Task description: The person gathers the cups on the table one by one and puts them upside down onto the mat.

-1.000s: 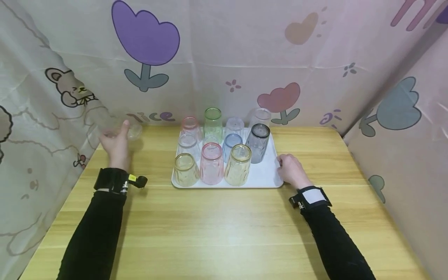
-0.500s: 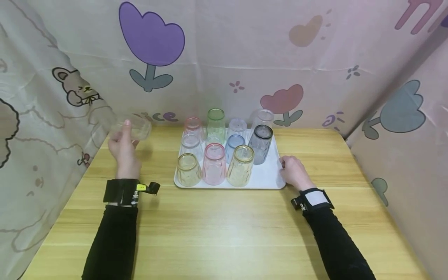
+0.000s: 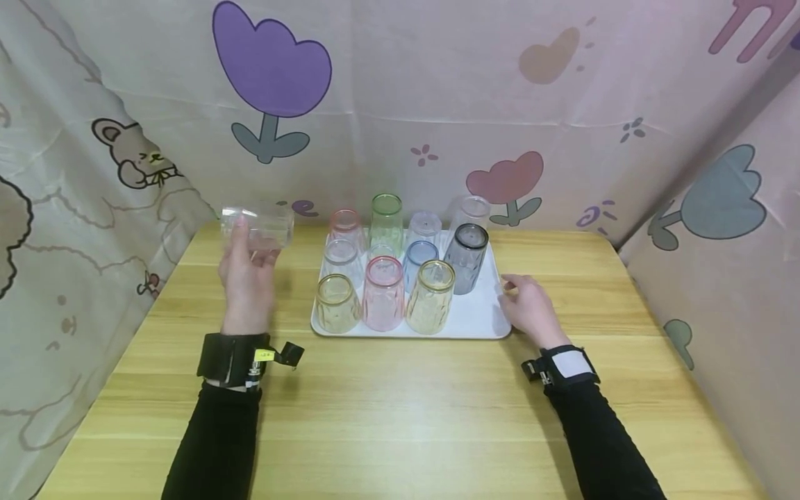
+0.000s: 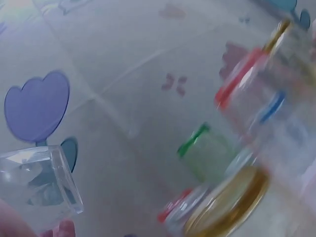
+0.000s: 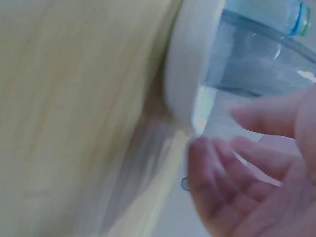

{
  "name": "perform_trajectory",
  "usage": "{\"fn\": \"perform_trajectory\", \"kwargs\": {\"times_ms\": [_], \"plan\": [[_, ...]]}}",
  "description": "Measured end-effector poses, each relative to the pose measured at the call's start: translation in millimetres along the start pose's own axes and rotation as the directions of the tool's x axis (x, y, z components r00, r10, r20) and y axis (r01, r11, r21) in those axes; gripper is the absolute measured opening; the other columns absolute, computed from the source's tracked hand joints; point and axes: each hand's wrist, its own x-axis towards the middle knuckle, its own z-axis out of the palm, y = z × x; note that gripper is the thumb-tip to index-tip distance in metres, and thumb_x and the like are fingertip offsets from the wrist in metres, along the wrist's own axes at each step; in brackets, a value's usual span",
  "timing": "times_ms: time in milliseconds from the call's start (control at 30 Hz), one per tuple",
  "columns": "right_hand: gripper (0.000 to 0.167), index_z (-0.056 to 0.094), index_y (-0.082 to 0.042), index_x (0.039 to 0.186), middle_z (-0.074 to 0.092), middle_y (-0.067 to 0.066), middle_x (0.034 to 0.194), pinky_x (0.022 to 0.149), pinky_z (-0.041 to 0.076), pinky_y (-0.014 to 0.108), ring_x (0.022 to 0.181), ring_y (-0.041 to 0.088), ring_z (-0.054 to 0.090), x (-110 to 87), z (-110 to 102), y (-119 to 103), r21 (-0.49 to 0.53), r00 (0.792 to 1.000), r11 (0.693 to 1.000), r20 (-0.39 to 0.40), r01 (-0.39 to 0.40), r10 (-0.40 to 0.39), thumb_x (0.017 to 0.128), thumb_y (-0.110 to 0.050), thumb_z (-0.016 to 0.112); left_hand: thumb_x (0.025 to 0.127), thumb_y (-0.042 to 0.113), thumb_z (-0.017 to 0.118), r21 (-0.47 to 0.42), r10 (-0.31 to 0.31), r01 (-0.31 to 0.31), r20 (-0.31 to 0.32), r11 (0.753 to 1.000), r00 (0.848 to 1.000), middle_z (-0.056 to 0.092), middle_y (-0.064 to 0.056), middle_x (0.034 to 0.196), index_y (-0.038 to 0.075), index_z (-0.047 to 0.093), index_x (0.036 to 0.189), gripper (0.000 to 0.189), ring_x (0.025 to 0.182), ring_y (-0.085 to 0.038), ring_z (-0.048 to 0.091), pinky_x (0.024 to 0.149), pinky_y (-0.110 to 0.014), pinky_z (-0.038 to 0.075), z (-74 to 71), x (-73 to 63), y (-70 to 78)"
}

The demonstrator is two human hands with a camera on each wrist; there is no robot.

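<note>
My left hand grips a clear drinking glass lying sideways in the air, above the table's left back part. The left wrist view catches the same clear glass at its left edge, with fingertips below it. To the right, a white tray bears several upside-down glasses, among them a grey glass, a pink glass and a yellow glass. My right hand is at the tray's right edge. In the right wrist view its fingers are loosely bent by the rim, thumb apart.
The wooden table stretches in front of the tray. A printed curtain hangs close behind and along both sides. A green glass and a clear glass stand at the tray's back.
My left hand has carried the clear glass rightward, towards the tray. The right hand has stayed at the tray's edge, its thumb and fingers now more apart.
</note>
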Motion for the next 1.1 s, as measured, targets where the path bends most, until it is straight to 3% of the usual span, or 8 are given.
{"fn": "perform_trajectory", "kwargs": {"times_ms": [100,167,300,433,500,600,867,1100], "plan": [[0.047,0.057,0.002,0.141,0.064,0.024,0.124,0.080,0.058,0.041,0.098,0.038,0.069,-2.7,1,-11,0.073,0.986,0.996,-0.162,0.048,-0.035,0.098,-0.014,0.065,0.100,0.040,0.066,0.001,0.001,-0.001,0.073,1.000,0.997,0.046,-0.002,0.149,0.020,0.045,0.146,0.054,0.137,-0.020,0.045,0.120,-0.030,0.040,4.7,-6.9,-11.4],[0.047,0.058,0.000,0.140,0.064,0.021,0.124,0.076,0.057,0.027,0.097,0.035,0.070,-4.6,0,-21,0.137,0.958,0.985,-0.281,0.103,-0.061,0.098,-0.017,0.069,0.101,0.040,0.065,0.001,0.008,-0.008,0.124,1.000,0.992,0.047,-0.003,0.149,0.018,0.047,0.142,0.049,0.137,-0.020,0.046,0.122,-0.032,0.038,8.0,-10.7,-19.4],[0.047,0.060,-0.002,0.138,0.064,0.018,0.124,0.073,0.050,0.005,0.099,0.031,0.069,-11.0,-4,-49,0.235,0.867,0.935,-0.483,0.266,-0.125,0.095,-0.015,0.074,0.103,0.039,0.061,0.010,0.008,-0.011,0.210,1.000,0.978,0.052,-0.002,0.143,0.017,0.053,0.132,0.038,0.131,-0.018,0.050,0.121,-0.031,0.037,13.8,-17.3,-32.3],[0.050,0.059,0.001,0.138,0.062,0.022,0.128,0.084,0.053,0.007,0.106,0.035,0.066,-17.8,-5,-79,0.266,0.766,0.847,-0.601,0.461,-0.228,0.091,-0.004,0.076,0.102,0.040,0.063,0.024,0.005,-0.012,0.252,1.000,0.968,0.059,0.000,0.130,0.016,0.057,0.126,0.035,0.120,-0.017,0.055,0.116,-0.027,0.042,20.9,-24.6,-39.6],[0.053,0.059,0.003,0.138,0.061,0.023,0.130,0.089,0.054,0.011,0.111,0.038,0.064,-20.7,-4,-93,0.266,0.726,0.801,-0.629,0.536,-0.278,0.088,0.001,0.077,0.101,0.041,0.063,0.037,0.009,-0.021,0.284,0.999,0.959,0.062,0.001,0.126,0.017,0.058,0.127,0.036,0.117,-0.016,0.057,0.113,-0.025,0.045,24.7,-28.0,-41.9],[0.059,0.058,0.002,0.140,0.060,0.021,0.134,0.096,0.055,0.018,0.119,0.035,0.061,-24.4,-3,-112,0.254,0.688,0.754,-0.643,0.605,-0.335,0.085,0.002,0.078,0.099,0.045,0.066,0.061,0.018,-0.040,0.327,0.997,0.945,0.067,0.003,0.120,0.016,0.060,0.123,0.038,0.112,-0.014,0.061,0.108,-0.022,0.050,29.5,-33.0,-45.8],[0.066,0.053,0.003,0.145,0.056,0.023,0.144,0.103,0.057,0.034,0.130,0.028,0.057,-25.7,6,-147,0.249,0.626,0.640,-0.625,0.726,-0.466,0.096,-0.036,0.073,0.084,0.058,0.079,0.099,-0.007,-0.044,0.461,0.994,0.887,0.073,0.002,0.112,0.016,0.067,0.109,0.050,0.103,-0.012,0.068,0.095,-0.019,0.057,41.6,-51.8,-59.5],[0.076,0.049,0.009,0.145,0.050,0.025,0.151,0.105,0.057,0.038,0.135,0.032,0.054,-27.6,12,-165,0.270,0.600,0.576,-0.607,0.772,-0.520,0.090,-0.032,0.081,0.071,0.058,0.088,0.110,-0.088,0.039,0.486,0.993,0.870,0.062,-0.001,0.120,0.013,0.050,0.135,0.087,0.104,-0.011,0.067,0.092,-0.020,0.059,49.3,-69.8,-75.9]]}}
